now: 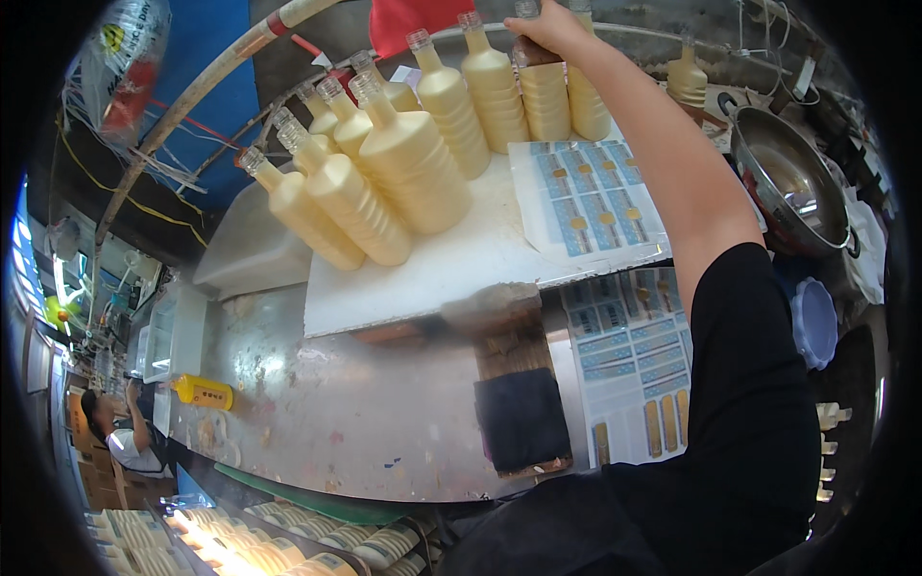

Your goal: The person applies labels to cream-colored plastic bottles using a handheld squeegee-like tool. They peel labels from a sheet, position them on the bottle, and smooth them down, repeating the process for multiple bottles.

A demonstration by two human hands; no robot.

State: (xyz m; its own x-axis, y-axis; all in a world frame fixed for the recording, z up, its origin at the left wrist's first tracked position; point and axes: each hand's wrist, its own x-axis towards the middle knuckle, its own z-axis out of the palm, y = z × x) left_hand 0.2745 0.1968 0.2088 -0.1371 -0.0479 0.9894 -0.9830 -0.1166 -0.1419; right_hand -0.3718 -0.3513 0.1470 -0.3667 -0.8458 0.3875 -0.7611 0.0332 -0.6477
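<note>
Handling a bottle point(548, 104), seemingly, near the surface's point(408, 288) far edge, my right hand's point(557, 31) grip unclear, left unseen; steadiness likely needed next.

Ribbed cream btl point(546, 102), clear-necked, stands upright btwn similar btls point(497, 98)

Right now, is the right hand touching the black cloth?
Apart. The head view shows the right hand up by the cream bottles, with the white board between it and the black cloth.
</note>
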